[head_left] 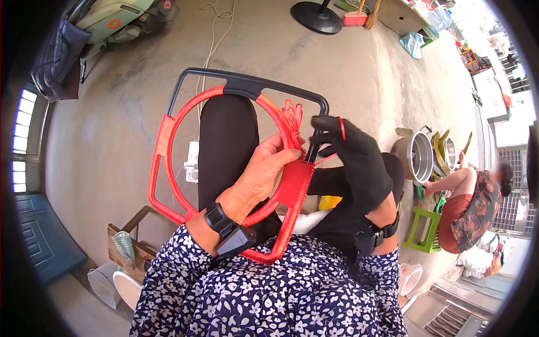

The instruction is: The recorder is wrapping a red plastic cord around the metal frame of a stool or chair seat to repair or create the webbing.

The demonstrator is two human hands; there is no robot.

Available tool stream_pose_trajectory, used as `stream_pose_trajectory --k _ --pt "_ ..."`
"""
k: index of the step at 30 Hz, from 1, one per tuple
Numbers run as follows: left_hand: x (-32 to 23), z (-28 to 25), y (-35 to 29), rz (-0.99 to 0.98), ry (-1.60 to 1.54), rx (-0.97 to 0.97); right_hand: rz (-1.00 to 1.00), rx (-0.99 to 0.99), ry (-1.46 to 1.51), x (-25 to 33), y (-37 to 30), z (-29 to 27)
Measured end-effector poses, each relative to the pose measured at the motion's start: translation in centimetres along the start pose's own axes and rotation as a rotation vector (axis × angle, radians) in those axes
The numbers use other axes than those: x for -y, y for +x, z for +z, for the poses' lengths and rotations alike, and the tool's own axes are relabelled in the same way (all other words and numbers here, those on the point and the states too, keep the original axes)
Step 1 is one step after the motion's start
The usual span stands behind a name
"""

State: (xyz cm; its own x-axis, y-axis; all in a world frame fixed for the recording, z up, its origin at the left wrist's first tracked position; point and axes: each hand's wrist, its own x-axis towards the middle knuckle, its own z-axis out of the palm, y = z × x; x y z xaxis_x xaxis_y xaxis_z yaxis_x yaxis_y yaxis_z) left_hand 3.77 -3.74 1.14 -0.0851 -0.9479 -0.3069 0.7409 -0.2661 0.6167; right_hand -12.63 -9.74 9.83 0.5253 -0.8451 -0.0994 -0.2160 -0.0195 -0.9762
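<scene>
Across my lap lies a black frame (269, 84), a rounded rectangle with a ring inside it. Red cord wraps the ring, the lower bars and the right-hand joint (295, 182), where the wrapping forms a wide band. My left hand (255, 174) is bare and closed on the ring by this band, thumb on top. Above its fingertips sits a tied bundle of loose red cord (291, 121). My right hand (356, 160), in a black glove, is beside the frame's unwrapped right bar, fingers curled. A strand of cord runs from the band to it, and a red loop crosses one finger.
A power strip (192, 163) with a white cable lies on the floor left of my knee. A wooden stool (132, 253) stands lower left. At right are a metal pot (415, 154), a green stool (422, 230) and another person (477, 208) sitting low.
</scene>
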Motion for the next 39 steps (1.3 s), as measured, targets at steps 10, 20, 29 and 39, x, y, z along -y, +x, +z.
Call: stream_pose_trajectory --k 10,20,29,39 --pt "0.0 -0.4 0.0 0.009 0.0 0.058 -0.376 -0.098 -0.914 -0.1 0.8 -0.8" --pt "-0.6 0.1 -1.3 0.122 0.148 -0.026 -0.23 -0.164 -0.217 -1.8 -1.4 1.6" --pt "-1.5 0.3 -2.6 -0.125 0.193 0.012 -0.065 -0.721 1.032 -3.8 -9.8 -5.0" --pt "-1.7 0.7 -2.7 -0.102 0.114 0.019 -0.498 -0.301 -1.075 -6.2 -13.0 -6.1"
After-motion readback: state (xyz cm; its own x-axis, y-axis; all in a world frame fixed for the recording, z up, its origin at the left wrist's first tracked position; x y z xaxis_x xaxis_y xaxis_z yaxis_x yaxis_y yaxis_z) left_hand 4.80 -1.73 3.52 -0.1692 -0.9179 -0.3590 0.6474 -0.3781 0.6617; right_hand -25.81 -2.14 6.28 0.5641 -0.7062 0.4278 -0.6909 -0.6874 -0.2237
